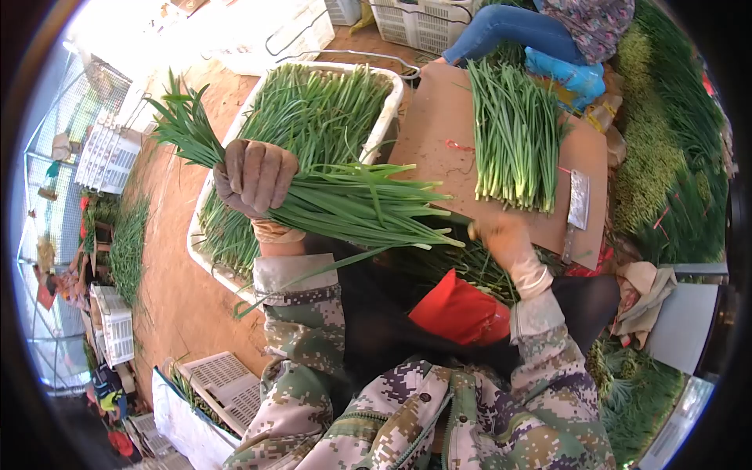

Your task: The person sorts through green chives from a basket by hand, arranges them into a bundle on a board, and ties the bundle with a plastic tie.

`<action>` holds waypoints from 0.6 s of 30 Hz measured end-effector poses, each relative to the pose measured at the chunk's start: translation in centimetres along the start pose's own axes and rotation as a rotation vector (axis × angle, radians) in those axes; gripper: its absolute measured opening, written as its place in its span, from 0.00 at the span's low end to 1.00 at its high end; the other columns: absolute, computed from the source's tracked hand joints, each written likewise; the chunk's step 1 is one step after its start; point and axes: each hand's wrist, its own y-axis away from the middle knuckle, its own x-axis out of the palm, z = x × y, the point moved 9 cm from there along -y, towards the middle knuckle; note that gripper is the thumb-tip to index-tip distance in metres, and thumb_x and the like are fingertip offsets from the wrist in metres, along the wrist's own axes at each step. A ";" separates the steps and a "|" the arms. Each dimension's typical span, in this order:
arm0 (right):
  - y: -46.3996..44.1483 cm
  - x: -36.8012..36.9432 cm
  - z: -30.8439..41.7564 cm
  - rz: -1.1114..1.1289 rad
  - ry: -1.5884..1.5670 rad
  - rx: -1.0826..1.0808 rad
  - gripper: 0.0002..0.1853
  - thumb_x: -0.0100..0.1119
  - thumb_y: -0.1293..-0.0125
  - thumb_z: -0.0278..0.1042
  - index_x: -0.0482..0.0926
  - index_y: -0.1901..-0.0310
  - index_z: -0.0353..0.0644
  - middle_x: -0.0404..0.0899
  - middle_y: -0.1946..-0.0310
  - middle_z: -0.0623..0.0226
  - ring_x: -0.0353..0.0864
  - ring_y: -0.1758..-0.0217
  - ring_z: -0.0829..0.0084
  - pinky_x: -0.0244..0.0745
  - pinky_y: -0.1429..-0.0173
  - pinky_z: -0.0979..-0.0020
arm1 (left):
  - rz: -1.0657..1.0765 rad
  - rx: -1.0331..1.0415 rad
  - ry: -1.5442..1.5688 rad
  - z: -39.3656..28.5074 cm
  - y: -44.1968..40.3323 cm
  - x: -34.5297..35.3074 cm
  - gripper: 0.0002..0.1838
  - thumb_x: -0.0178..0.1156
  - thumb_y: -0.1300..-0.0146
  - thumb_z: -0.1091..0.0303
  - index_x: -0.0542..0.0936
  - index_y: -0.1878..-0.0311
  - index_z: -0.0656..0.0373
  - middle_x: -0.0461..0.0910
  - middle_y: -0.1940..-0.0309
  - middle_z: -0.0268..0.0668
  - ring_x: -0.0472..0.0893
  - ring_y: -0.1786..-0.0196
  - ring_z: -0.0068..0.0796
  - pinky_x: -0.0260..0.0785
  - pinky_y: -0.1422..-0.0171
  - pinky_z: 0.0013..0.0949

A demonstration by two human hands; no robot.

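My left hand (256, 176), in a dirty glove, is wrapped round a bunch of long green stalks (352, 205). The leafy tips stick out at the upper left and the pale cut ends point right. My right hand (505, 241), gloved and blurred by motion, is just right of those cut ends, near the brown board's lower edge; its fingers are too smeared to read. On the board (435, 145) lies a neat pile of green stalks (517, 137), with a cleaver (578, 202) to its right. A red cloth (458, 309) lies below my hands.
A white crate (390, 110) full of green stalks stands behind my left hand. Another person (517, 31) sits at the top right. Heaps of greens (666, 117) lie at the right. Further crates (110, 153) stand at the left, with another (227, 384) at the lower left.
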 end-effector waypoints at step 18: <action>1.7 -5.0 18.4 -0.427 -0.154 -0.516 0.20 0.63 0.33 0.49 0.82 0.55 0.37 0.84 0.61 0.58 0.84 0.59 0.58 0.77 0.52 0.65 | 0.131 -0.147 0.010 2.3 0.0 1.6 0.17 0.52 0.27 0.61 0.72 0.74 0.56 0.73 0.84 0.29 0.73 0.87 0.18 0.67 0.85 0.22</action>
